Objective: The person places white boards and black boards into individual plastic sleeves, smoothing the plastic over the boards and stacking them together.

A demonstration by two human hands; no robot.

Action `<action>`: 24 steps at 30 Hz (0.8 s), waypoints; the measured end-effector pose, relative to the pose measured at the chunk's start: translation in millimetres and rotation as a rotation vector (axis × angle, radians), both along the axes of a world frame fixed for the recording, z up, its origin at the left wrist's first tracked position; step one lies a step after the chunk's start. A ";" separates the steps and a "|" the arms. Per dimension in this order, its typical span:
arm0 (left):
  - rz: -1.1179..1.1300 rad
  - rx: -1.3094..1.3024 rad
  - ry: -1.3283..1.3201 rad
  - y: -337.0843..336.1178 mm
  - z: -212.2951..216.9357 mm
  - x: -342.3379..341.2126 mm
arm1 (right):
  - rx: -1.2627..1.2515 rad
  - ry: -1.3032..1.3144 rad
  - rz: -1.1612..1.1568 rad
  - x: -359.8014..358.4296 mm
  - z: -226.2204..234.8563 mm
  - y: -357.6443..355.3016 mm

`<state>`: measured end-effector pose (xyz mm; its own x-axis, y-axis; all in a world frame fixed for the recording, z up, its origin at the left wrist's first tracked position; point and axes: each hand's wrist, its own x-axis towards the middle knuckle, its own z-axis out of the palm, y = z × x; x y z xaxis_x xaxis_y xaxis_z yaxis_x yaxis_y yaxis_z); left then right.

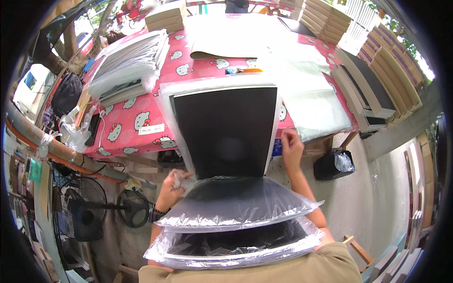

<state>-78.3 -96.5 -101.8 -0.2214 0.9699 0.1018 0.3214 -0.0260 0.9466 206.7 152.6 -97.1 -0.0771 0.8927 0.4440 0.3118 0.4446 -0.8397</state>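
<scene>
A black rectangular panel with a pale border (226, 132) stands out over the near table edge, clear plastic showing around its rim. Below it, toward my body, lie black sheets in clear plastic sleeves (236, 203), their open edges shiny and wrinkled. My left hand (171, 189) is beside the panel's lower left corner, closed around a crumpled whitish piece, cloth or plastic, I cannot tell. Right of the panel, my right hand (292, 143) is raised with fingers curled together, near the table edge and the stack of clear plastic sleeves (321, 113). Whatever it pinches is hidden.
A pink patterned cloth covers the table (141, 118). At the left lies a stack of plastic-wrapped sheets (130, 61). Boxes (325, 19) are piled at the back right. A black bin (334, 165) stands on the floor at right, a fan (82, 207) at left.
</scene>
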 end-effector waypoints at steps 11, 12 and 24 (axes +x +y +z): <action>0.046 -0.052 0.290 -54.9 -66.4 14.5 | 0.726 -0.616 0.372 -132.6 122.1 0.3; 0.048 -0.049 0.331 -56.2 -71.0 13.7 | 0.713 -0.619 0.371 -135.5 120.8 1.2; 0.143 -0.141 0.356 -52.3 -22.4 40.9 | 0.711 -0.659 0.306 -123.8 128.2 -13.5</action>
